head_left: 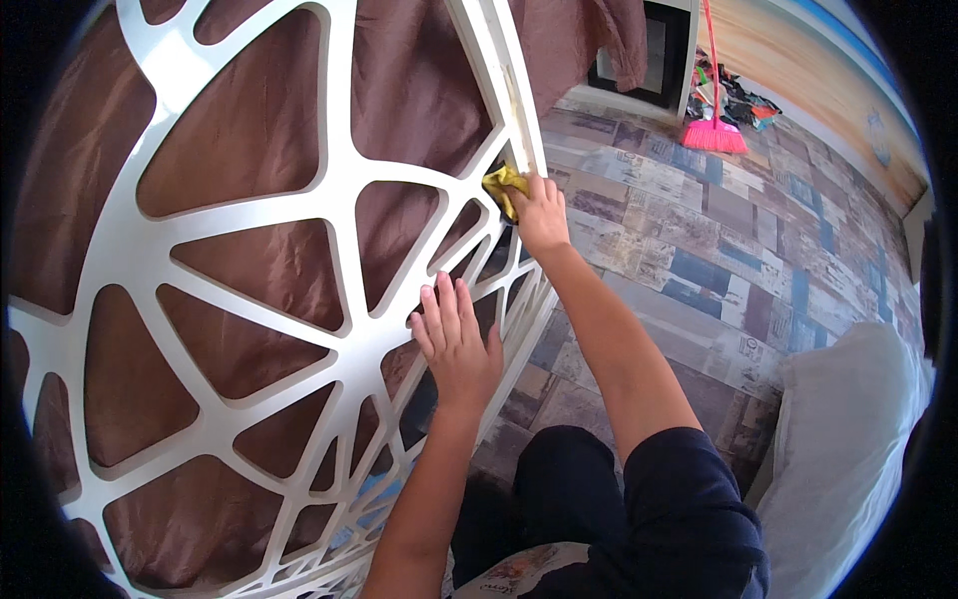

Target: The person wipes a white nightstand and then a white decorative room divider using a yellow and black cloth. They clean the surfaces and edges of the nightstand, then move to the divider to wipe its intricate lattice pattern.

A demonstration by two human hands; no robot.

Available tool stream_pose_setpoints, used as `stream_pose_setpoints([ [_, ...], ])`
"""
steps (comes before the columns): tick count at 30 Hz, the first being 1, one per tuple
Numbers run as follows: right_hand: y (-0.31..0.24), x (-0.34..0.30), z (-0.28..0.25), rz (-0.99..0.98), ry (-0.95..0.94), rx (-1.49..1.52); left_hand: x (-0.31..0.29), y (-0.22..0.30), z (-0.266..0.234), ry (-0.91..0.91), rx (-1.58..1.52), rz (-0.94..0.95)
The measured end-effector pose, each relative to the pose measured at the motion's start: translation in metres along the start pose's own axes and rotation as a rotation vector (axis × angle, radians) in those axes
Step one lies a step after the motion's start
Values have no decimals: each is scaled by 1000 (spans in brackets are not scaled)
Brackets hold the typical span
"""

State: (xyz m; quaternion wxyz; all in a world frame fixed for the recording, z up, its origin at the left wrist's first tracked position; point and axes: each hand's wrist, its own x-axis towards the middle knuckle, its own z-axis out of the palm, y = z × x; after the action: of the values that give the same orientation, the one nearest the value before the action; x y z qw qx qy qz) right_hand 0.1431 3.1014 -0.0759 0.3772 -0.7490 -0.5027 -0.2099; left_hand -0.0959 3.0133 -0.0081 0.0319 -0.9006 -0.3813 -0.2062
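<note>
You have the lattice before you, a white openwork of curved bars with rounded, mostly triangular gaps, and it serves here as the landmark. Your right hand reaches to the lattice's right edge and grips the cloth, a crumpled yellow piece with a dark part below, bunched under your fingers against that edge. Your right arm is stretched out, bare below a dark sleeve. Your left hand is unclenched and grasps nothing: its back faces you, its fingers are extended and a little apart, and it lies over the lattice's bars, nearer to you than the cloth. The fingertips seem to meet a bar, but you cannot tell how firmly they press.

Behind the lattice, brown fabric shows through the gaps in loose folds. Right of the lattice spreads the floor, patterned in grey, blue and brown blocks. Well apart from the lattice, beyond its far right side, a pink broom stands with its bristles down, just beside a heap of mixed scraps. Nearer to you, also right of the lattice, hangs a pale, wrinkled sheet
</note>
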Motion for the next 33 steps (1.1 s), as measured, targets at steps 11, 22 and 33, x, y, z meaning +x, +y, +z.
stream_pose_setpoints([
  [11, -80, -46, -75, 316, -35, 490, -29, -3, 0, 268, -185, -52],
  [22, -100, -24, -82, -124, -28, 304, -41, -43, 16, 44, -127, -330],
  [33, -87, -24, -60, -169, -24, 431, -46, -34, 24, -69, 254, -280],
])
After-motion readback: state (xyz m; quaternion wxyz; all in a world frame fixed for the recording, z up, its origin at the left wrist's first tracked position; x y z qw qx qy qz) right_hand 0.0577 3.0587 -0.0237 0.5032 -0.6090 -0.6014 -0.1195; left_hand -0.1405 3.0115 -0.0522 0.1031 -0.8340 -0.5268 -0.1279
